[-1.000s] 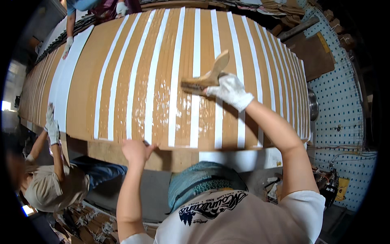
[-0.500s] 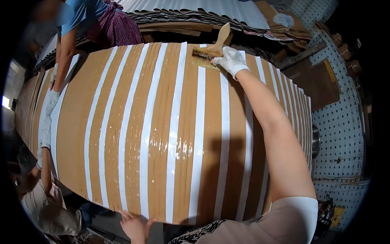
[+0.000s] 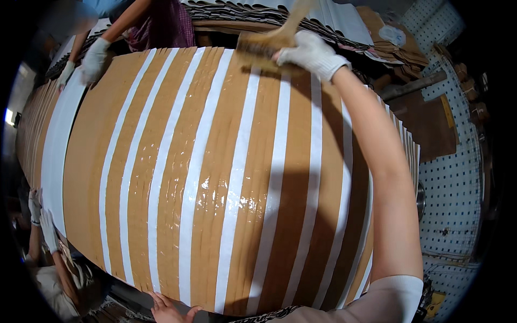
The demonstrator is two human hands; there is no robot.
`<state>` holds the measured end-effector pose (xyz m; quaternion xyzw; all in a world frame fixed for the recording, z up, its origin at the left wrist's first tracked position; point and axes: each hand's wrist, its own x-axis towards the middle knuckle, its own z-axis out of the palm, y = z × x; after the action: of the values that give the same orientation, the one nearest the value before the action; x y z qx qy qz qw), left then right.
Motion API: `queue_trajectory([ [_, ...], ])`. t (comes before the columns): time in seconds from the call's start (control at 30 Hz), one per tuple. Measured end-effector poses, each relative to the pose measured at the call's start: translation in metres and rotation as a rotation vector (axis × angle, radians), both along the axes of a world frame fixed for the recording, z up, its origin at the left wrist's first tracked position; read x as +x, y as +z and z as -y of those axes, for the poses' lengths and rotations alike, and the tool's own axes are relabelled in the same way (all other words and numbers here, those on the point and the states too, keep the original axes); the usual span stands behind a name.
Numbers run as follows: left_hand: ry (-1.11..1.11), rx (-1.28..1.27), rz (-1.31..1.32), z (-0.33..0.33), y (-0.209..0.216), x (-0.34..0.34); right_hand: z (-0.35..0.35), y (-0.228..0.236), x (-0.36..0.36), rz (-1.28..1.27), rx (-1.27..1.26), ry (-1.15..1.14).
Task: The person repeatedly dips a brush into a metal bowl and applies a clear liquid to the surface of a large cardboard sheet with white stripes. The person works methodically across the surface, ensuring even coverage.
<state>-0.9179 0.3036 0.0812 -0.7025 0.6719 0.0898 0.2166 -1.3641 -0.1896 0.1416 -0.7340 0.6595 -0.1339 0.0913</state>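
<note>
My right hand (image 3: 314, 55), in a white knit glove, grips a wide wooden-handled brush (image 3: 261, 47) at the far edge of a broad spread of overlapping sheets. These layered sheets (image 3: 215, 161) show brown strips alternating with white ones, and wet, shiny patches lie around their middle. Motion blurs the brush; whether its bristles touch the sheets I cannot tell. My bare left hand (image 3: 171, 309) rests at the near edge of the sheets, thumb and fingers apart, holding nothing. My right forearm's shadow falls across the right part of the strips.
At the far left, a co-worker's gloved hands (image 3: 95, 60) are at the end of a long white sheet (image 3: 54, 156). Another person's gloved hands (image 3: 48, 229) are at its near end. Stacked folded sheets (image 3: 237, 15) lie beyond the far edge. A patterned tiled floor (image 3: 449, 188) shows on the right.
My right hand has carried the brush slightly farther away and left. The co-workers' hands have shifted at both ends of the white sheet, which now shows wider. My left hand stays at the near edge.
</note>
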Motion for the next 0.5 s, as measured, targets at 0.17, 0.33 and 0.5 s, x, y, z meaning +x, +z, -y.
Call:
queue_trajectory([
  [0.17, 0.031, -0.003, -0.039, 0.009, 0.002, 0.003, 0.024, -0.052, 0.014, 0.021, -0.059, -0.121],
  [0.33, 0.040, -0.055, -0.074, 0.012, 0.010, -0.001, 0.035, -0.008, 0.046, 0.000, -0.278, -0.168],
  [0.5, 0.142, -0.032, -0.126, 0.005, 0.005, 0.005, 0.032, -0.049, 0.069, -0.037, -0.309, 0.177],
])
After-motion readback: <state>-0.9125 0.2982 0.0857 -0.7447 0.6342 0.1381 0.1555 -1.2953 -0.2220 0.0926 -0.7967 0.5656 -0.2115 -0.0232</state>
